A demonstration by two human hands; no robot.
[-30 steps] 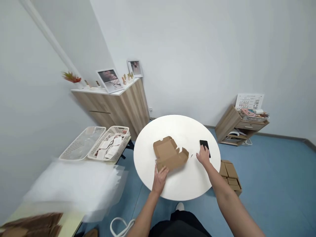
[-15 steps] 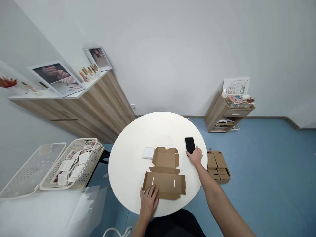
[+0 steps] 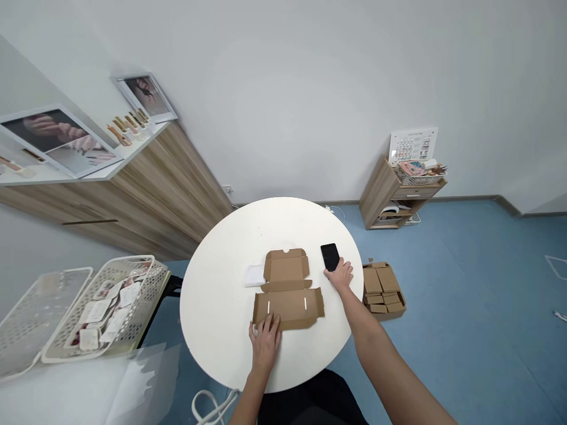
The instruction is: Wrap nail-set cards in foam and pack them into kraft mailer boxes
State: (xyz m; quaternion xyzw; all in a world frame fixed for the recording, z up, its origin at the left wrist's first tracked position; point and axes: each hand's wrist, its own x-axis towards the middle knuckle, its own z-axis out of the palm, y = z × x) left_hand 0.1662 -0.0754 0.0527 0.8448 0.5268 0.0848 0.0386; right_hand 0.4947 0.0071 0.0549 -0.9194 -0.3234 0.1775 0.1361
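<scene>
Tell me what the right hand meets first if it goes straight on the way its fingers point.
The right hand would meet the black smartphone first. Its fingertips sit at the phone's lower edge, perhaps already touching it; depth is hard to judge from this view.

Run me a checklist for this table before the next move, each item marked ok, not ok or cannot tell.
1. Cardboard mailer blank lies flat and unfolded on the round white table: ok.
2. Blank sits wholly on the tabletop, with nothing over the rim: ok.
3. Left hand rests on the blank's near edge: ok.
4. Right hand has a firm hold on the black phone: cannot tell; its fingers are at the phone's lower edge.
5. White packet stands apart from the blank: cannot tell; they lie very close.
6. Flat cardboard pieces lie on the floor beyond the table's right side: ok.
</scene>
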